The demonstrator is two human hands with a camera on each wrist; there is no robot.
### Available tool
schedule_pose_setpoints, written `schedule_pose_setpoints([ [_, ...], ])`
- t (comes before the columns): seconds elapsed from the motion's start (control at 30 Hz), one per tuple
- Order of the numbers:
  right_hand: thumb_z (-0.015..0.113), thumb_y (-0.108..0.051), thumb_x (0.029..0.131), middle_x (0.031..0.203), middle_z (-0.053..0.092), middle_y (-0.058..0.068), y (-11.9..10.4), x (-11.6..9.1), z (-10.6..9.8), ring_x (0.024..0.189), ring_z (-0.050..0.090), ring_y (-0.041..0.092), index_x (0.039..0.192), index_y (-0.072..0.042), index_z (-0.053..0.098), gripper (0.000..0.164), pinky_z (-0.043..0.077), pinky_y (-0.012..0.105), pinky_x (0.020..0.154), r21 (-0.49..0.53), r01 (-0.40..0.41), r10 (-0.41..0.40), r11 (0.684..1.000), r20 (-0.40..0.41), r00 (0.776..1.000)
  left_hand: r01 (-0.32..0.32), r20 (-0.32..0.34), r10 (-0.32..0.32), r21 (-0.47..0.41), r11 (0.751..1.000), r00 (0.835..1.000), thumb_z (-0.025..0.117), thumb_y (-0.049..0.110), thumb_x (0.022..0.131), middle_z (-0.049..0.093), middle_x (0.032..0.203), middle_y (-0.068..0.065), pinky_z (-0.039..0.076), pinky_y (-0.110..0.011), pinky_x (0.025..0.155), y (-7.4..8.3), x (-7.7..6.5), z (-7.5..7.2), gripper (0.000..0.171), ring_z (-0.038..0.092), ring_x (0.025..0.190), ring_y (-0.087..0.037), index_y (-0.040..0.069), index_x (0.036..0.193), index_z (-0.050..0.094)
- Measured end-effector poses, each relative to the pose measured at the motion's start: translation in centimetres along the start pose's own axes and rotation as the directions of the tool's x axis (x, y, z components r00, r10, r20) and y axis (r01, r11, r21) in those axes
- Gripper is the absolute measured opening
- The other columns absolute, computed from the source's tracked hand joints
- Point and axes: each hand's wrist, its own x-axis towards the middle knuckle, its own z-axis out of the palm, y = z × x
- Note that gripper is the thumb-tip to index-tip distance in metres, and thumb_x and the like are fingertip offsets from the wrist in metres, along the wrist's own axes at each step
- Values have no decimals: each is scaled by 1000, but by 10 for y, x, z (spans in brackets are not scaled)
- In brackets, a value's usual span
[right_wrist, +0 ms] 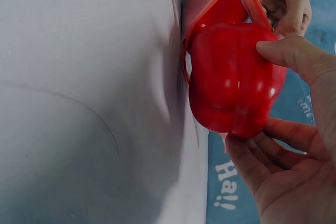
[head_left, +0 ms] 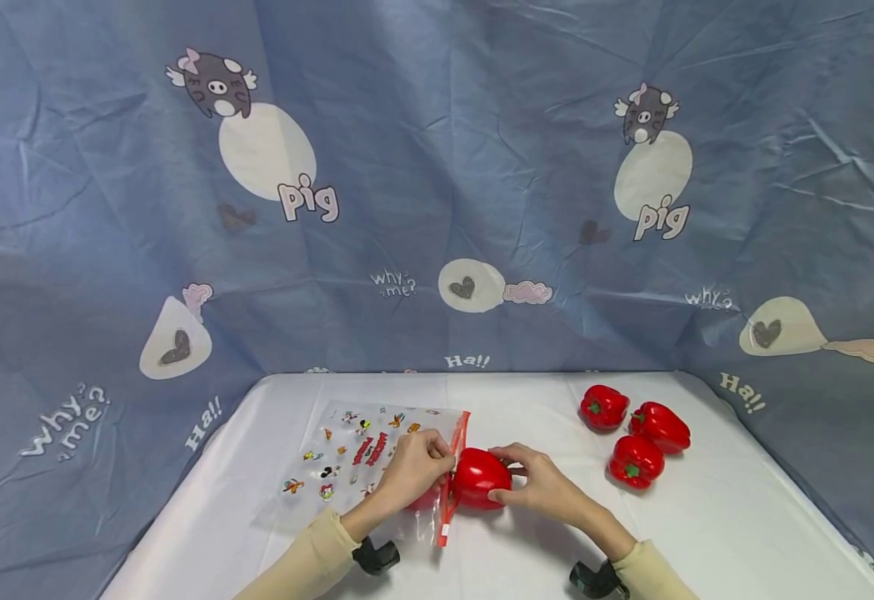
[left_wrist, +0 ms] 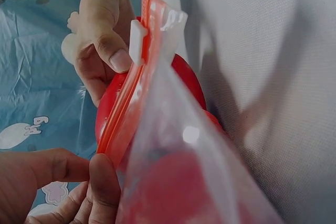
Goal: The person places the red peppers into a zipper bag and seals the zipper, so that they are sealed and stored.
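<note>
A clear zip bag (head_left: 332, 467) with cartoon prints and a red zip edge lies on the table. My left hand (head_left: 417, 468) pinches the bag's red edge (left_wrist: 118, 129) between thumb and finger. At the bag's mouth, my right hand (head_left: 545, 487) grips a glossy red bell pepper (right_wrist: 231, 77), thumb on one side and fingers on the other. Another red pepper (left_wrist: 168, 187) shows through the plastic inside the bag. In the right wrist view the mouth stands parted behind the held pepper. A white slider (left_wrist: 137, 43) sits on the zip strip.
Several more things share the white table (head_left: 526, 408): three red peppers, one at the back (head_left: 604, 407), one to the right (head_left: 661, 427) and one in front (head_left: 636, 462). Behind the table hangs a blue printed cloth (head_left: 422, 183).
</note>
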Motion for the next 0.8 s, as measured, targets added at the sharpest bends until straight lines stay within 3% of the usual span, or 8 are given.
schedule_pose_setpoints([
  [0.47,75,-32,81,119,65,1,-2,-1,4,99,65,16,132,-8,57,59,55,26,84,-34,13,-12,999,14,1000,-8,0,8,-4,1000,1000,64,8,82,63,61,0,51,-24,45,-1,-1,1,5,60,47,-11,7,78,62],
  [0.8,72,-17,78,120,62,-2,-7,-2,7,103,63,15,134,-6,52,60,53,30,89,-46,-25,26,999,31,999,-12,-2,12,-13,1000,1000,63,7,81,63,60,0,51,-25,45,0,0,2,4,60,46,-11,6,78,62],
])
